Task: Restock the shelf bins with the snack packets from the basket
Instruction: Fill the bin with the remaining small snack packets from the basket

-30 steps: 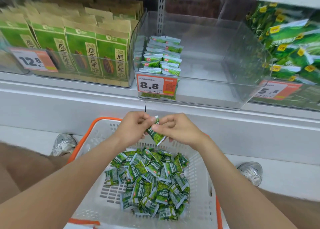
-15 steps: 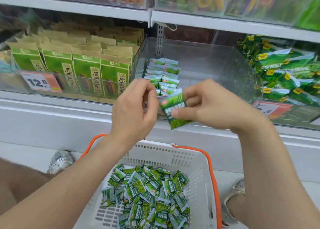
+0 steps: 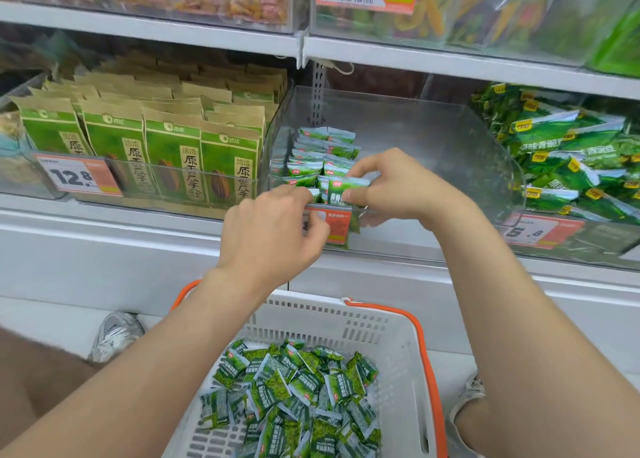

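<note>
— Where is the packet being shelved?

— In the right hand [image 3: 398, 184]. Its grip is narrow, thumb and fingers pinching one green snack packet [image 3: 346, 191] upright at the near left corner of the clear bin [image 3: 450, 135], just behind the front wall.

— What sits in that bin?

— Stacked packets [image 3: 323, 153] in two short rows along its left side. The held one is just beside the nearest of them.

— And the other grip?

— The left hand [image 3: 273, 229] is at the bin's front wall, with its fingers curled against the orange price tag [image 3: 337, 224]. One cannot tell whether that grip holds anything.

— Where is the basket?

— The white basket [image 3: 388, 322], with its orange handle [image 3: 427, 360], is near, below the shelf and between the person's forearms. A heap of loose packets [image 3: 298, 398] lies in it.

— What is on either side?

— To the left stand brown-and-green bags [image 3: 173, 146] behind a tag reading 12.8 [image 3: 78, 177]. To the right are larger green bags [image 3: 571, 153]. A grey shoe [image 3: 116, 333] rests on the floor left of the basket.
</note>
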`<state>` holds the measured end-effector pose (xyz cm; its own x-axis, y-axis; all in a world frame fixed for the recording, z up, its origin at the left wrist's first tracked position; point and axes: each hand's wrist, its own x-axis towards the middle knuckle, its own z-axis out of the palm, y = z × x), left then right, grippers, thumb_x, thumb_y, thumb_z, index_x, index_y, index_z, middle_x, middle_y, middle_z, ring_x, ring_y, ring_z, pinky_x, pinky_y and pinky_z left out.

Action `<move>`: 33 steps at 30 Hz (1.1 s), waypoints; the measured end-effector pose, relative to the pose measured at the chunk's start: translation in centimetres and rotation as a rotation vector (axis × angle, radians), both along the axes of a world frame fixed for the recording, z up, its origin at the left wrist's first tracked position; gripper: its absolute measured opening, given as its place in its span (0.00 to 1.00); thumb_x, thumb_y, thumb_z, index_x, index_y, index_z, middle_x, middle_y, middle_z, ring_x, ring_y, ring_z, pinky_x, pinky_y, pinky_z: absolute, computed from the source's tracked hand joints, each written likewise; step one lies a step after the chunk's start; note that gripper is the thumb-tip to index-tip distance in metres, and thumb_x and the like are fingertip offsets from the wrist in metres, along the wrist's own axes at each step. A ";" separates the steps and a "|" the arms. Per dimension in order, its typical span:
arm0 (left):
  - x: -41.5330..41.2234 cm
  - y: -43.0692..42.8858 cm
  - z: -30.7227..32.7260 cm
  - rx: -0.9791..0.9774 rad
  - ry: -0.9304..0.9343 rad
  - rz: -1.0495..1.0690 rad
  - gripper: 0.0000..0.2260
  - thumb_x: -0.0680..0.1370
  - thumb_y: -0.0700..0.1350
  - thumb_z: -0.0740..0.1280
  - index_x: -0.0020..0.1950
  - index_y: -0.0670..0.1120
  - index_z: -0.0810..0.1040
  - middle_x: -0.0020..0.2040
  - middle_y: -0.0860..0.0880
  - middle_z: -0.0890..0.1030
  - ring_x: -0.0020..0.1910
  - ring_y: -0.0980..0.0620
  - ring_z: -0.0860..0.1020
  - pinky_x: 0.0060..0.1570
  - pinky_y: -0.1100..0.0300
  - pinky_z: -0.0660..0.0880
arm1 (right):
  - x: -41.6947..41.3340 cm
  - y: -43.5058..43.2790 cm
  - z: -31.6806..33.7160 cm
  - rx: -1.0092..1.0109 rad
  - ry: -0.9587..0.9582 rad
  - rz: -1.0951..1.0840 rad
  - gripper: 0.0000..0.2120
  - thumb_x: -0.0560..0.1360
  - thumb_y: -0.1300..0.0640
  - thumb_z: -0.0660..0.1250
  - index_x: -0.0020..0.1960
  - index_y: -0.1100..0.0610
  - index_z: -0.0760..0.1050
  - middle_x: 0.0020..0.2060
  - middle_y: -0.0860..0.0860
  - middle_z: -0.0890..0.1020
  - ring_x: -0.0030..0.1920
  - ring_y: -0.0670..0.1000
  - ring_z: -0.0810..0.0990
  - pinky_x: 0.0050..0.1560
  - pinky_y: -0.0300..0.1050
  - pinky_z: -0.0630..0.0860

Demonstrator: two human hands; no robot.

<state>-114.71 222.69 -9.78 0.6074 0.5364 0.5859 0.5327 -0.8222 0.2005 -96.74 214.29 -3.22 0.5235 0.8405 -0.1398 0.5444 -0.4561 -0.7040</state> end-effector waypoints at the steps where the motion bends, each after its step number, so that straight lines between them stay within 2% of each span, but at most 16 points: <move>1: -0.1 0.1 -0.2 0.003 0.001 -0.014 0.13 0.77 0.55 0.61 0.50 0.50 0.81 0.50 0.53 0.82 0.37 0.38 0.81 0.32 0.53 0.75 | 0.1 0.3 0.3 -0.071 0.064 0.020 0.12 0.78 0.57 0.75 0.60 0.56 0.79 0.44 0.60 0.86 0.39 0.57 0.89 0.49 0.54 0.86; 4: -0.2 0.3 -0.6 0.017 -0.006 -0.034 0.13 0.77 0.54 0.63 0.52 0.49 0.82 0.59 0.53 0.80 0.32 0.36 0.79 0.30 0.56 0.70 | 0.8 1.1 0.7 -0.203 0.069 0.023 0.10 0.77 0.62 0.72 0.56 0.65 0.82 0.51 0.67 0.83 0.42 0.56 0.89 0.53 0.57 0.85; 6: -0.1 0.4 -0.7 0.017 -0.008 -0.031 0.12 0.77 0.53 0.63 0.53 0.49 0.81 0.57 0.53 0.80 0.33 0.37 0.80 0.31 0.57 0.67 | 0.8 1.8 0.7 -0.240 0.051 0.007 0.09 0.74 0.66 0.70 0.53 0.68 0.81 0.40 0.62 0.82 0.42 0.57 0.89 0.54 0.59 0.85; 7: -0.1 0.4 -0.6 0.017 -0.007 -0.025 0.12 0.77 0.53 0.63 0.54 0.50 0.81 0.55 0.53 0.80 0.34 0.37 0.80 0.31 0.57 0.67 | 0.7 2.1 0.7 -0.238 0.106 0.008 0.09 0.74 0.68 0.70 0.53 0.70 0.81 0.37 0.59 0.82 0.44 0.58 0.89 0.54 0.58 0.85; 8: -0.1 0.4 -0.6 0.016 -0.008 -0.018 0.12 0.77 0.54 0.63 0.54 0.50 0.81 0.54 0.54 0.80 0.35 0.37 0.80 0.31 0.56 0.67 | 0.5 2.4 0.7 -0.230 0.185 0.007 0.10 0.74 0.70 0.71 0.55 0.72 0.81 0.38 0.59 0.84 0.45 0.58 0.89 0.52 0.57 0.85; 10: -0.1 0.5 -0.7 0.007 -0.010 -0.009 0.10 0.78 0.53 0.64 0.53 0.50 0.80 0.52 0.53 0.79 0.36 0.38 0.80 0.31 0.56 0.66 | 0.2 2.7 0.6 -0.213 0.281 0.007 0.12 0.72 0.72 0.75 0.56 0.72 0.82 0.44 0.62 0.87 0.45 0.59 0.89 0.52 0.54 0.85; 15: -0.1 0.5 -0.8 -0.022 -0.007 -0.019 0.10 0.78 0.53 0.65 0.53 0.49 0.79 0.51 0.53 0.78 0.35 0.38 0.79 0.31 0.56 0.65 | 0.6 2.5 -0.2 -0.086 0.264 -0.065 0.09 0.67 0.75 0.78 0.45 0.67 0.85 0.42 0.63 0.87 0.43 0.61 0.89 0.49 0.54 0.86; 17: -0.1 0.7 -0.7 -0.038 0.003 -0.024 0.11 0.77 0.53 0.64 0.52 0.49 0.79 0.53 0.53 0.78 0.38 0.39 0.79 0.33 0.55 0.67 | 0.4 2.3 -0.6 -0.080 0.248 -0.050 0.07 0.69 0.72 0.78 0.47 0.68 0.85 0.44 0.63 0.87 0.43 0.58 0.89 0.48 0.52 0.86; 20: 0.1 1.0 -0.5 -0.096 0.038 -0.022 0.14 0.75 0.54 0.60 0.53 0.49 0.79 0.56 0.54 0.77 0.42 0.38 0.80 0.37 0.51 0.74 | 1.1 1.4 -0.3 -0.115 0.301 -0.004 0.17 0.70 0.55 0.83 0.52 0.64 0.85 0.50 0.61 0.87 0.48 0.57 0.89 0.51 0.50 0.86; 21: 0.1 1.0 -0.5 -0.102 0.028 -0.030 0.15 0.75 0.54 0.60 0.53 0.49 0.80 0.57 0.54 0.77 0.43 0.38 0.81 0.38 0.50 0.76 | 1.5 1.0 -0.1 -0.105 0.248 0.000 0.17 0.69 0.50 0.83 0.51 0.60 0.86 0.49 0.59 0.87 0.48 0.56 0.88 0.51 0.49 0.86; 23: -0.2 0.8 -0.5 -0.084 -0.042 -0.073 0.15 0.77 0.54 0.60 0.56 0.49 0.80 0.60 0.54 0.77 0.42 0.39 0.81 0.36 0.50 0.77 | 1.7 0.3 0.1 0.041 -0.051 -0.024 0.10 0.72 0.48 0.80 0.47 0.54 0.87 0.43 0.52 0.88 0.46 0.49 0.87 0.54 0.48 0.84; 25: -0.6 0.1 -0.6 0.003 -0.149 -0.129 0.12 0.79 0.51 0.64 0.58 0.48 0.79 0.60 0.51 0.77 0.36 0.44 0.78 0.29 0.52 0.74 | 0.3 -0.8 -0.1 0.350 -0.296 -0.063 0.04 0.76 0.53 0.74 0.44 0.52 0.86 0.36 0.45 0.86 0.40 0.41 0.84 0.52 0.43 0.82; 27: -1.1 -0.5 -0.9 0.131 -0.228 -0.172 0.07 0.79 0.48 0.66 0.53 0.45 0.79 0.53 0.47 0.77 0.31 0.48 0.71 0.23 0.57 0.68 | -1.9 -2.0 -0.1 0.555 -0.246 -0.021 0.05 0.75 0.58 0.71 0.43 0.52 0.85 0.32 0.46 0.85 0.35 0.43 0.84 0.43 0.42 0.82; 29: -1.4 -0.6 -1.8 0.173 -0.231 -0.220 0.07 0.80 0.47 0.64 0.47 0.46 0.78 0.43 0.49 0.77 0.30 0.46 0.73 0.23 0.55 0.68 | -3.8 -3.4 0.0 0.486 -0.104 0.117 0.06 0.74 0.61 0.70 0.42 0.54 0.85 0.30 0.50 0.85 0.31 0.49 0.84 0.37 0.45 0.82; 31: -1.6 -0.5 -3.3 0.105 -0.162 -0.260 0.08 0.79 0.48 0.62 0.44 0.48 0.77 0.35 0.52 0.78 0.30 0.44 0.77 0.25 0.53 0.70 | -4.9 -4.1 -0.5 0.217 -0.073 0.270 0.07 0.74 0.63 0.68 0.40 0.56 0.84 0.30 0.52 0.85 0.30 0.49 0.85 0.32 0.43 0.81; 33: -1.7 -0.7 -5.2 -0.050 0.082 -0.313 0.08 0.78 0.52 0.60 0.43 0.51 0.75 0.33 0.53 0.79 0.33 0.43 0.80 0.29 0.53 0.73 | -4.9 -4.2 -2.7 -0.115 -0.085 0.339 0.09 0.74 0.63 0.65 0.41 0.59 0.84 0.32 0.52 0.86 0.32 0.50 0.87 0.33 0.44 0.83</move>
<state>-116.44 222.02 -14.99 0.7914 0.3431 0.5059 0.2720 -0.9388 0.2113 -101.63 210.11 -5.92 0.2314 0.9496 -0.2114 0.7326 -0.3130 -0.6044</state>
